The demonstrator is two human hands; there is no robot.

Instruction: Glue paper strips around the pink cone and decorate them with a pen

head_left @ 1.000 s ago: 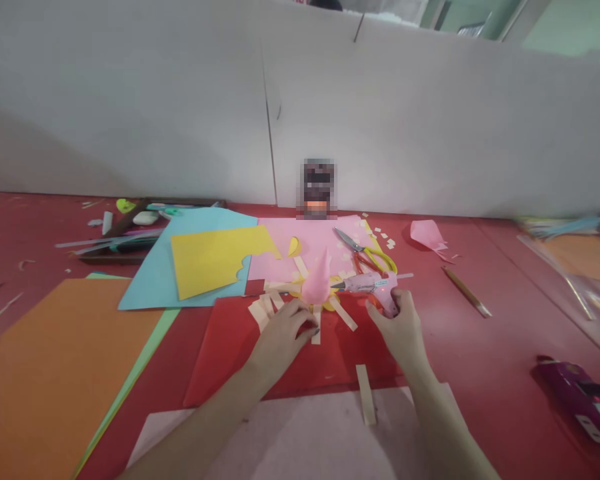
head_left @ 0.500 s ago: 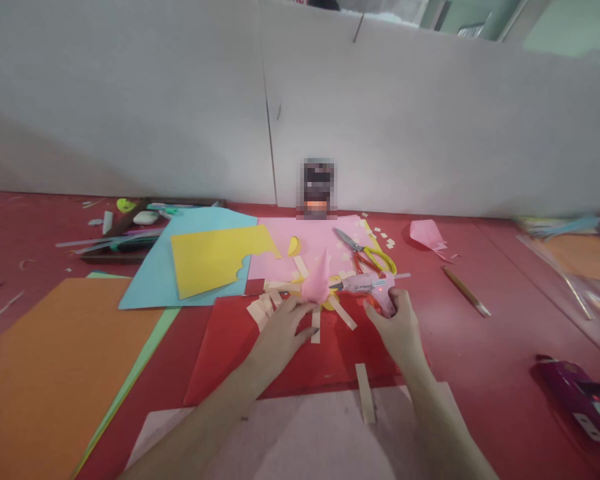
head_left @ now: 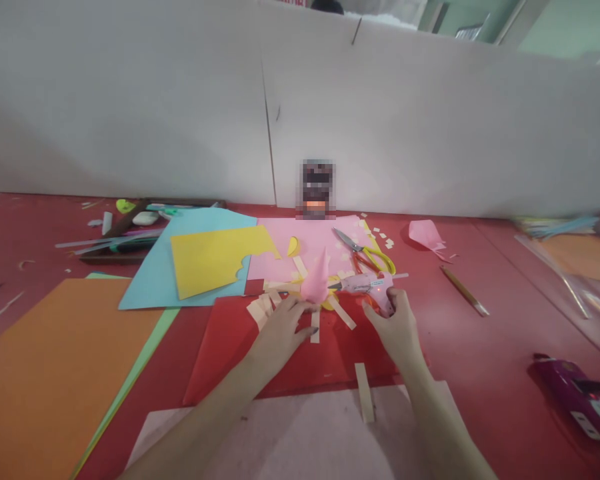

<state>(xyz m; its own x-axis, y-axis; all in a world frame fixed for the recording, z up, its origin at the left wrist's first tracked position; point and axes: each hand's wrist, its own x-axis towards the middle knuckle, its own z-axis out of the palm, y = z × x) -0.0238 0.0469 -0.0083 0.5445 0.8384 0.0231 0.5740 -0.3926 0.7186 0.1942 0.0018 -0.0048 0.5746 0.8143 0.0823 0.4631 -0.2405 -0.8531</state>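
Apparently your cone (head_left: 315,283) is shaped, the strip (head_left: 364,392) over the red sheet's (head_left: 315,367) near edge unused; right hand's (head_left: 398,323) fingers clamp the glue gun (head_left: 363,284), left hand's (head_left: 279,327) sit apart.

1 head-worn camera faces forward and down at close range. The wide view covers the bench (head_left: 480,373) below, the pale partition (head_left: 430,120) behind it, and both hands (head_left: 283,327) just below centre.
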